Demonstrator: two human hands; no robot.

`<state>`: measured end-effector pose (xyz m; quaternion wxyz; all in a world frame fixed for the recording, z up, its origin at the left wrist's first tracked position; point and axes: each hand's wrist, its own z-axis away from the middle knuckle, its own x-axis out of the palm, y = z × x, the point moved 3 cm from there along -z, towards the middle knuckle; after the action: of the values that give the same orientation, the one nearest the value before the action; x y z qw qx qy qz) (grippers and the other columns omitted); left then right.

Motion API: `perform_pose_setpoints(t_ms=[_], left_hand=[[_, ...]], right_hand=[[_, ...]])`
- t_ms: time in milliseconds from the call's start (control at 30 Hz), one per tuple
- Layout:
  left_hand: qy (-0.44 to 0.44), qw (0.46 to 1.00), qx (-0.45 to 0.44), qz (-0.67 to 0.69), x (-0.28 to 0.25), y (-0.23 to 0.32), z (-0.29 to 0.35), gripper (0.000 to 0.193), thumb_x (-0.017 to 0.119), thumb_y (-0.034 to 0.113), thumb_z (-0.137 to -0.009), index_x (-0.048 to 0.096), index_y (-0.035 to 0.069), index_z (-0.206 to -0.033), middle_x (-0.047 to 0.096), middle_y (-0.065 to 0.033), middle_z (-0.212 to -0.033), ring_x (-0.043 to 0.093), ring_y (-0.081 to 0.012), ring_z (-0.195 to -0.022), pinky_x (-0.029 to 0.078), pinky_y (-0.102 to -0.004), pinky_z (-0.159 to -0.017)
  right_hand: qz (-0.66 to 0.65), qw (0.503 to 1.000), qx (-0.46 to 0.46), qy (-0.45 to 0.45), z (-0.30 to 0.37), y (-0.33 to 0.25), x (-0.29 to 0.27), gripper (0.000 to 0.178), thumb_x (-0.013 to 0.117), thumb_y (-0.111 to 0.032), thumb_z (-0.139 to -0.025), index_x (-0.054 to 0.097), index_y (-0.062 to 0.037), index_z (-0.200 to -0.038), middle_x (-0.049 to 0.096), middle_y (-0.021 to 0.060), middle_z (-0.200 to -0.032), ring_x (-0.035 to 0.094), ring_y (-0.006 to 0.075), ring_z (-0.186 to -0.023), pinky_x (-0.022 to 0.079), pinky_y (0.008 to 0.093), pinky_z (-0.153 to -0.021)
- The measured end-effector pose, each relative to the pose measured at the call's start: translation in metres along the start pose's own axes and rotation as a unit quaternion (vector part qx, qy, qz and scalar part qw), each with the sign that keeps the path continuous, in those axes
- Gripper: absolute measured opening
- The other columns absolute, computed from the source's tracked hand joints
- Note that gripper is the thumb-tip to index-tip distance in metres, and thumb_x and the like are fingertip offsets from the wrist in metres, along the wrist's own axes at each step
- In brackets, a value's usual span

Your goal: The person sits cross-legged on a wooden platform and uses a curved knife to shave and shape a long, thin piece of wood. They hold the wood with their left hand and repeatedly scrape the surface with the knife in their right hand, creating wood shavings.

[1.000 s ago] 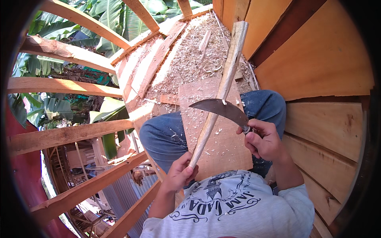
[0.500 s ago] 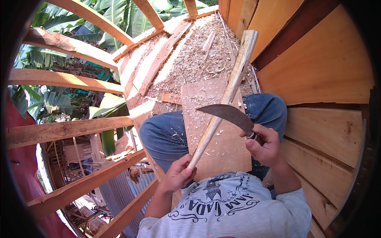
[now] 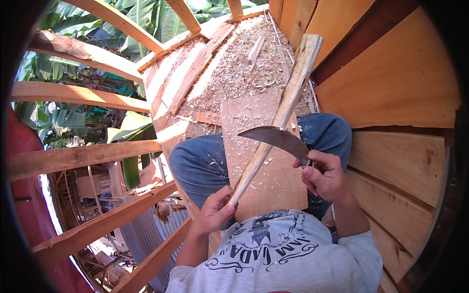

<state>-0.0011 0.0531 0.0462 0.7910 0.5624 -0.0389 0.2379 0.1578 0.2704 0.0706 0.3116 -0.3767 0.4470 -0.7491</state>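
My left hand [image 3: 214,212] grips the near end of a long, pale wooden stick [image 3: 281,115] that slants up and away over my lap. My right hand [image 3: 326,175] holds the handle of a curved, dark-bladed knife [image 3: 276,138]. Its blade lies across the stick about midway, pointing left. A flat wooden board [image 3: 246,146] rests between my knees, which are in blue jeans, and it is dusted with shavings.
Wood shavings [image 3: 234,68] cover the plank floor ahead. Bare wooden beams [image 3: 83,100] of an open frame run along the left, with banana leaves and a drop to the ground beyond. A plank wall [image 3: 400,97] stands close on the right.
The knife blade has stayed across the stick, shifting only slightly. The view has tilted a little; both hands keep their grips.
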Motion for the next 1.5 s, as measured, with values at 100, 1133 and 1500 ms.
perform_pose_setpoints(t_ms=[100, 1133, 1500], left_hand=[[-0.014, 1.0, -0.016, 0.022, -0.001, 0.0, 0.002, 0.035, 0.057, 0.037, -0.091, 0.047, 0.004, -0.091, 0.043, 0.0033, -0.064, 0.037, -0.0022, -0.047, 0.027, -0.0187, -0.041], [-0.036, 0.995, -0.024, 0.091, -0.005, -0.005, 0.001, 0.033, 0.055, 0.035, -0.093, 0.043, 0.004, -0.092, 0.039, 0.0035, -0.064, 0.033, -0.0031, -0.05, 0.024, -0.0192, -0.042], [-0.048, 0.993, -0.016, 0.103, -0.006, -0.013, -0.003, 0.033, 0.056, 0.035, -0.093, 0.044, 0.004, -0.092, 0.039, 0.0037, -0.065, 0.034, -0.0024, -0.049, 0.024, -0.0184, -0.041]], right_hand=[[0.08, 0.994, -0.047, -0.066, 0.003, 0.001, 0.019, 0.018, 0.062, -0.011, -0.089, 0.063, 0.0027, -0.099, 0.052, -0.0026, -0.061, 0.042, -0.0003, -0.051, 0.032, 0.0185, -0.046], [0.003, 1.0, 0.003, 0.018, 0.0, 0.004, 0.001, 0.018, 0.062, -0.013, -0.089, 0.063, 0.0014, -0.099, 0.049, -0.0048, -0.057, 0.039, -0.0009, -0.051, 0.031, 0.02, -0.046], [0.025, 0.999, 0.026, -0.022, 0.004, 0.016, 0.018, 0.019, 0.06, -0.014, -0.089, 0.061, 0.0017, -0.099, 0.05, -0.0032, -0.058, 0.039, 0.0011, -0.047, 0.03, 0.0201, -0.043]])
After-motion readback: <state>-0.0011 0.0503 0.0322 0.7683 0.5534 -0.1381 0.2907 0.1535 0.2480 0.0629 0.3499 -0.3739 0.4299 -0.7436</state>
